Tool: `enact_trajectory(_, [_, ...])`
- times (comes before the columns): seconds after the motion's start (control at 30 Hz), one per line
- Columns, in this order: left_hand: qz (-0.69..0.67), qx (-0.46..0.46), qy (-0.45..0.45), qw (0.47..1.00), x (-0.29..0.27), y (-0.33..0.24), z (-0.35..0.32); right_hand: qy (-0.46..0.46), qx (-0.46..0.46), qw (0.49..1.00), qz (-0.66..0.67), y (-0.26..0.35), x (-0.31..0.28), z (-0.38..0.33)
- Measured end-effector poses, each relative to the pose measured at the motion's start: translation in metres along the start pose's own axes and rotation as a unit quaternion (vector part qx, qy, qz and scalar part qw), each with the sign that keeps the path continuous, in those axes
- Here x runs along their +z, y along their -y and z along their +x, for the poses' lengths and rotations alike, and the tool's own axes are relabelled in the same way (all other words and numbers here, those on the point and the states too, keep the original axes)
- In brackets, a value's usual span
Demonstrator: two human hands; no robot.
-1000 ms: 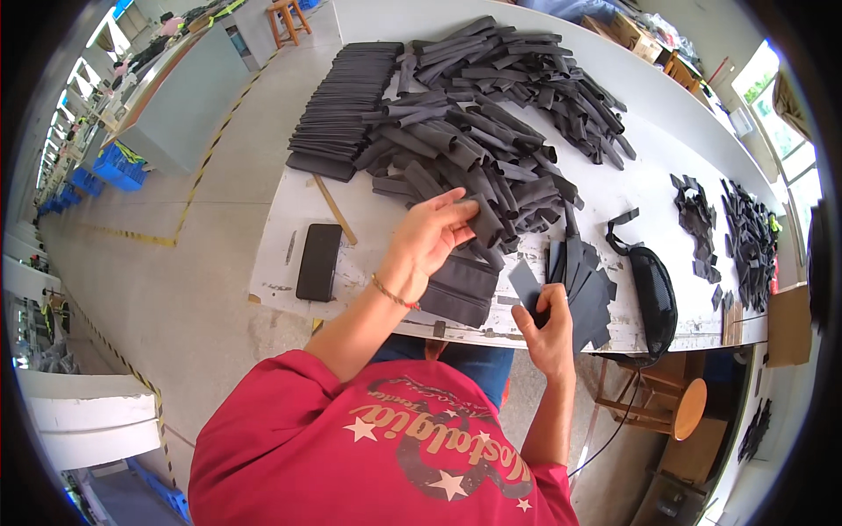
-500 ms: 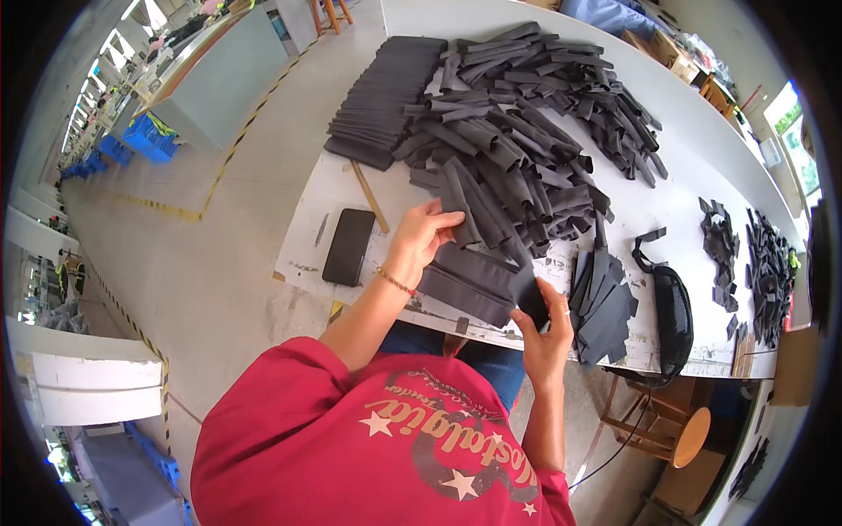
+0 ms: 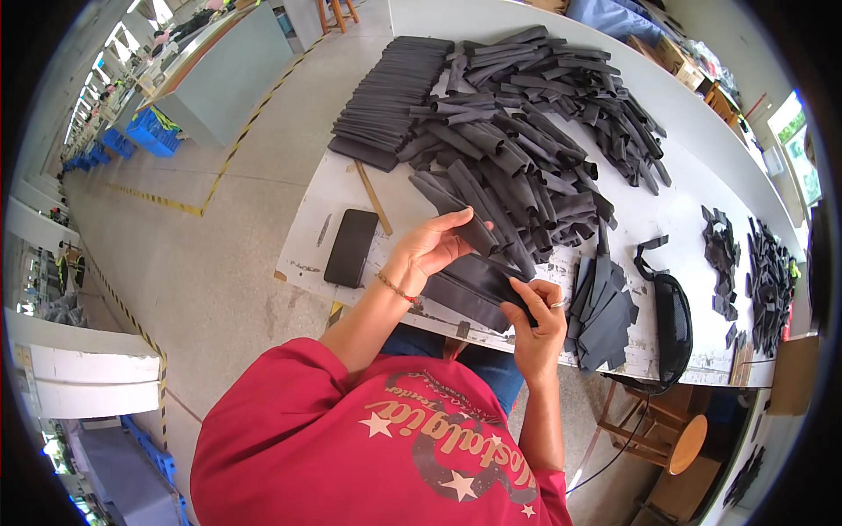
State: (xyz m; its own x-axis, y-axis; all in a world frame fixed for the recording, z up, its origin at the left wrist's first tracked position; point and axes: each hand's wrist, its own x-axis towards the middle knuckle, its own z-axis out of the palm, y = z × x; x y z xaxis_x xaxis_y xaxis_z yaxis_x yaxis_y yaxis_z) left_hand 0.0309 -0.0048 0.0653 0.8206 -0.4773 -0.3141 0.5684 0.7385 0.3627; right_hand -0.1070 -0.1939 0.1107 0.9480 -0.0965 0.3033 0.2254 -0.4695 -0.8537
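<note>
My left hand (image 3: 441, 245) is closed on a black fabric strip (image 3: 452, 203), its thumb on top, at the near edge of a large heap of rolled black fabric strips (image 3: 504, 145). Between the thumb and fingers of my right hand (image 3: 538, 326) is the end of a black fabric piece (image 3: 523, 296), mostly hidden by the hand. Below and between both hands, flat folded black strips (image 3: 465, 298) lie at the table's front edge. Right of my right hand, flat black pieces (image 3: 602, 311) are fanned out in a pile.
A neat row of black strips (image 3: 386, 101) lies at the far left of the white table (image 3: 303, 237). Nearer are a black phone (image 3: 350, 248) and a thin wooden stick (image 3: 373, 198). Rightward sit a black mesh-covered object (image 3: 674, 324) and small scraps (image 3: 770, 272). A wooden stool (image 3: 688, 444) stands below.
My left hand has shifted slightly right with its strip. My right hand has moved a little left and down, and the dark piece at its fingers now lies lower, over the flat strips.
</note>
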Motion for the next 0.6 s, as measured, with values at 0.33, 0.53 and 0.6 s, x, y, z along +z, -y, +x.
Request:
enact_trajectory(0.33, [0.099,0.016,-0.046,0.994,0.014,0.005,-0.004,-0.006,-0.032,0.999,-0.030,0.007,-0.004,0.015])
enact_trajectory(0.53, [0.136,-0.001,-0.032,0.990,0.019,0.012,-0.008,-0.030,-0.127,0.975,-0.180,0.010,-0.004,0.020])
enact_trajectory(0.6, [0.137,0.003,-0.027,0.990,0.019,0.013,-0.010,-0.053,-0.175,0.948,-0.262,0.009,-0.006,0.022])
